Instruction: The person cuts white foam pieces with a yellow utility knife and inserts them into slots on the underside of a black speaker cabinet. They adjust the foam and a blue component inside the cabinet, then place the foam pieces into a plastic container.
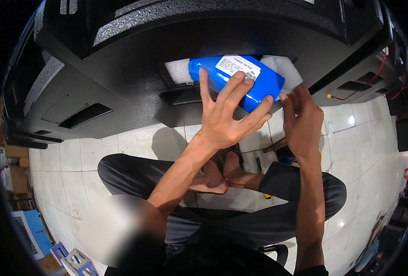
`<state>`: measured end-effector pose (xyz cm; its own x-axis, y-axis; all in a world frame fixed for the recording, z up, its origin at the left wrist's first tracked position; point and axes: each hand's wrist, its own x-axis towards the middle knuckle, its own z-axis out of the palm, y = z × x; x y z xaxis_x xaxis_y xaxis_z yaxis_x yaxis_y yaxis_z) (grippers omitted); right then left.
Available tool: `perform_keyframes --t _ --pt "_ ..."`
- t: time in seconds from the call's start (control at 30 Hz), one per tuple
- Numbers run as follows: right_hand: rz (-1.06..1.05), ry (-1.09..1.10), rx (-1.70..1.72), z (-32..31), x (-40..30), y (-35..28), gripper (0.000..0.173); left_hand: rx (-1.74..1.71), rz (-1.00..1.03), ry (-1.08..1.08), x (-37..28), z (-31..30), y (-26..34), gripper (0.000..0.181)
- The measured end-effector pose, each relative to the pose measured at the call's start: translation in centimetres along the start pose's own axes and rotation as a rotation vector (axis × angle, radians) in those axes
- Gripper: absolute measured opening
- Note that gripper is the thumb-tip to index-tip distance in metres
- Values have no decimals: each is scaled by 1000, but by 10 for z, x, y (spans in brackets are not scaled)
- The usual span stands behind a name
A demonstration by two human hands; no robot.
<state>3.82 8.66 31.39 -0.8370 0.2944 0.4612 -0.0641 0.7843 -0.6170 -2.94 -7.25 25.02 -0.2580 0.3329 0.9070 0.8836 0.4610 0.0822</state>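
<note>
A blue shrink-wrapped battery pack (264, 86) lies tilted in a rectangular cutout of a black cabinet (135, 69), its lower right corner sticking out. On it is a white label with printed writing and a code. My left hand (224, 110) presses on the pack with its fingers spread. White foam sheet (282, 70) shows at the pack's right end, and my right hand (304, 117) pinches its lower edge between thumb and fingers. Another piece of white foam (179, 71) sits in the cutout at the left end. The inside behind the pack is hidden.
Below the cutout is a recessed slot (178, 96). Another black cabinet at right has red and black wires with a yellow connector (329, 96). My crossed legs rest on white floor tiles (69, 155). Small plastic stools (74, 258) stand at lower left.
</note>
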Motion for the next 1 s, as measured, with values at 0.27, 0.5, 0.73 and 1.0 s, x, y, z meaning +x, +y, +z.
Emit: perform_keyframes --t 0.27,0.5,0.73,1.0 --pt "-150 39 -82 -6 23 16 19 -4 -47 -37 4 2 3 55" --pt "-143 82 -28 1 20 21 18 -8 -117 -71 10 -4 9 52" --pt "94 8 222 2 1 24 40 20 -191 -228 31 -21 15 51" --pt "108 -75 612 11 -4 29 64 62 -155 -224 32 -22 11 50"
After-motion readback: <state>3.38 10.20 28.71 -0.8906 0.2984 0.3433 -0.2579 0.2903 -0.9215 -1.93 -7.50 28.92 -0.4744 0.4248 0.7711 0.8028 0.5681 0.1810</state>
